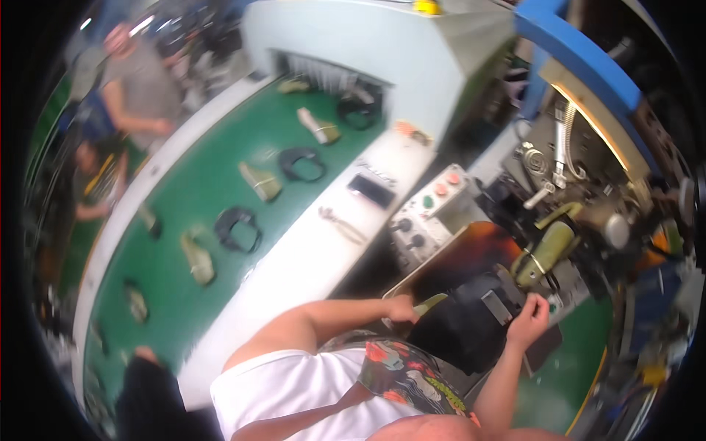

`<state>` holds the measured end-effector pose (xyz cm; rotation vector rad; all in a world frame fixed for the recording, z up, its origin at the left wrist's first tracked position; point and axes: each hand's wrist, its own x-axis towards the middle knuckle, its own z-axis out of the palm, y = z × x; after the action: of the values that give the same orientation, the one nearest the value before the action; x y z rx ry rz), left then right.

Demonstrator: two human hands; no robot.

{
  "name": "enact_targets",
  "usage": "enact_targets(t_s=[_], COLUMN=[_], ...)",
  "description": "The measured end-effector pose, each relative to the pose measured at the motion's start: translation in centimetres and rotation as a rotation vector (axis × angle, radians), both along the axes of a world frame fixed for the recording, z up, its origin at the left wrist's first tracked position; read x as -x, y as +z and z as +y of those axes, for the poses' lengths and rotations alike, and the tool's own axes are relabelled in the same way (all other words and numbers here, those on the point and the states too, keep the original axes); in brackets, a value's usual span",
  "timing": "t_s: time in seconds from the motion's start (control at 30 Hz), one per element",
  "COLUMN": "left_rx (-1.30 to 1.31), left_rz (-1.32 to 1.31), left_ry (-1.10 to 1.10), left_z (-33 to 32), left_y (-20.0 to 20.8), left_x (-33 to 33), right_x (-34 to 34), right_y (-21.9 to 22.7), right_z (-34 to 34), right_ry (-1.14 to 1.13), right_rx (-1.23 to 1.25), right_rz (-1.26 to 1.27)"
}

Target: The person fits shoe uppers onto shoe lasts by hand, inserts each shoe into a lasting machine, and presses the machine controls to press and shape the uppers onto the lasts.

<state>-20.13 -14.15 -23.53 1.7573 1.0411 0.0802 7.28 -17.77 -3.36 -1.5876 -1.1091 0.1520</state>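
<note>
My left hand is closed beside a dark box-like cover, at the end of a pale olive piece. Whether the fingers grip that piece is hard to see. My right hand is raised just below an olive shoe upper, its fingers drawn together. Anything between those fingertips is too small to make out. The upper sits on a machine with a pale band across it. Between my hands is the black cover with a grey metal plate.
On the left, a green conveyor carries several olive shoe parts and black ring-shaped pieces. A white ledge holds a dark phone-like object. Nearby is a control panel. Two people are beyond the conveyor.
</note>
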Motion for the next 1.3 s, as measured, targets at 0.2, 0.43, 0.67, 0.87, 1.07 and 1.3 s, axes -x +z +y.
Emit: enact_targets(t_s=[0.2,0.43,0.67,0.87,1.07,1.3], left_rx=[0.093,0.075,-0.151,-0.348,-0.112,-0.311], left_rz=[0.018,-0.235,0.574,0.331,0.174,-0.164], left_ry=[0.422,1.754,2.566,2.049,2.263,1.762], left_z=[-4.9,-16.8,-25.4,-17.8,-8.2,1.4], left_y=[12.5,5.6,4.1,-1.3,-2.6,3.0], left_x=[16.8,41.9,48.7,45.4,49.9,46.2], right_x=[0.0,0.6,8.4,22.4,31.3,38.0], right_y=[-0.1,0.5,4.2,1.5,0.3,-2.1], right_z=[0.3,0.7,-1.8,-1.7,0.0,4.0], right_ry=[0.123,0.284,0.495,1.09,1.384,1.272], right_rx=[-0.041,-0.053,-0.187,0.333,0.548,0.774], right_rz=[0.08,-0.056,-0.086,0.337,-0.1,-0.111])
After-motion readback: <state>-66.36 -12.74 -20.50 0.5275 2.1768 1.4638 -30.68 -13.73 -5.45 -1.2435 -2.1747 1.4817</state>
